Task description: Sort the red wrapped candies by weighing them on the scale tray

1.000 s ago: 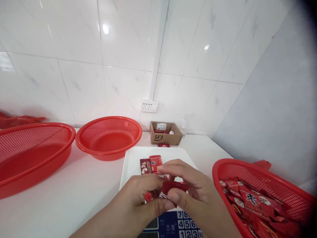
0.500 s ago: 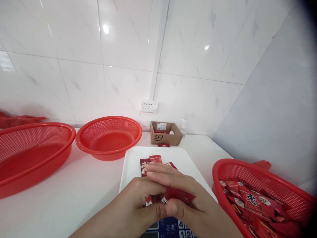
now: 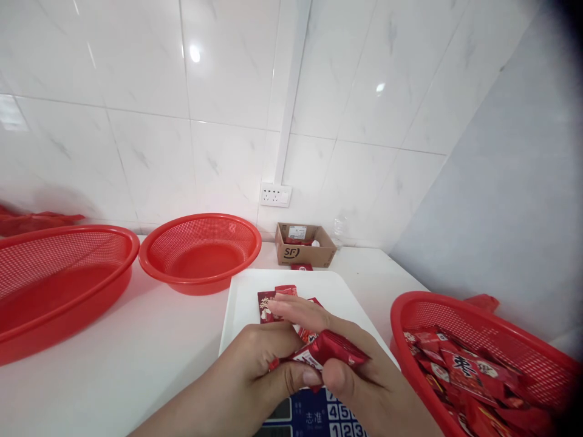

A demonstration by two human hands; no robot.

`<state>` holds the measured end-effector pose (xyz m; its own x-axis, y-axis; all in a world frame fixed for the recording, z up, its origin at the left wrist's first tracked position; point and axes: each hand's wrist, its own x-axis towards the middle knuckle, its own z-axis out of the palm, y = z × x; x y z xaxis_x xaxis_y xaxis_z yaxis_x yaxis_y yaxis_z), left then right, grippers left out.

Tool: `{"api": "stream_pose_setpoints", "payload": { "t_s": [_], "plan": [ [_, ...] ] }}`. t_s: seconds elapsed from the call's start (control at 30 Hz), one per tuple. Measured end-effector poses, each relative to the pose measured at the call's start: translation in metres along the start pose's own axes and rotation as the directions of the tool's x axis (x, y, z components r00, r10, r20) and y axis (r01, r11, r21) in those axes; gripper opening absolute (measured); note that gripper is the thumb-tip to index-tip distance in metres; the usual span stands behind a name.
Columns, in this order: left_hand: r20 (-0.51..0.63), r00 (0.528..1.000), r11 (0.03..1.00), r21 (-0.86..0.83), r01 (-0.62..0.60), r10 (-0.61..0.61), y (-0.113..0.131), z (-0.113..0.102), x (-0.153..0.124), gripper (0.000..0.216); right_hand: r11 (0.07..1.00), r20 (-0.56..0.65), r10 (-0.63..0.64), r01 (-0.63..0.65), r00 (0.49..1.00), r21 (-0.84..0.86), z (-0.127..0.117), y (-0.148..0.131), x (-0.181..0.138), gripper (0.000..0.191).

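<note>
Above a scale's white pan [image 3: 328,282], my left hand [image 3: 259,358] closes its thumb and index finger on small red snack packets [image 3: 339,349]. Facing it, my right hand [image 3: 364,364] is curled round the same packets, its thumb below and its fingers stretched over the top. How many packets lie between my palms is partly hidden. More small red packets [image 3: 266,305] lie on the pan just beyond my fingertips. Under my wrists shows the scale's blue keypad [image 3: 314,416].
At right stands a red mesh basket [image 3: 403,303] with many red snack packets [image 3: 469,370]. Two red baskets, a round one [image 3: 200,282] and a larger one [image 3: 91,303], stand at left. A small cardboard box [image 3: 310,255] sits behind the scale by the tiled wall.
My hands have opened slightly at the thumbs, and the right thumb has shifted right. More of the held red packets shows between them, along with more of the keypad.
</note>
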<state>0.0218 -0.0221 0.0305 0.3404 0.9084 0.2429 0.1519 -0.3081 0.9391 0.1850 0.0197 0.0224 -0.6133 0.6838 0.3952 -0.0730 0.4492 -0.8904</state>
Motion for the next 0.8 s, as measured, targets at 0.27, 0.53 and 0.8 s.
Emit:
{"api": "stream_pose_setpoints", "payload": {
  "t_s": [0.27, 0.53, 0.8],
  "plan": [
    [0.027, 0.999, 0.999, -0.029, -0.044, 0.045, 0.001, 0.001, -0.003, 0.023, 0.999, 0.077, 0.024, -0.022, 0.997, -0.032, -0.003, 0.003, 0.001, 0.053],
    [0.032, 0.997, 0.997, -0.038, -0.069, 0.070, -0.005, 0.001, -0.002, 0.027, 0.985, 0.121, -0.143, 0.153, 0.982, -0.084, -0.001, -0.007, 0.007, 0.032],
    [0.018, 0.998, 0.997, -0.038, -0.067, 0.068, -0.008, 0.001, -0.001, 0.025, 0.993, 0.071, -0.110, 0.112, 0.991, -0.029, 0.005, -0.004, 0.002, 0.036]
  ]
}}
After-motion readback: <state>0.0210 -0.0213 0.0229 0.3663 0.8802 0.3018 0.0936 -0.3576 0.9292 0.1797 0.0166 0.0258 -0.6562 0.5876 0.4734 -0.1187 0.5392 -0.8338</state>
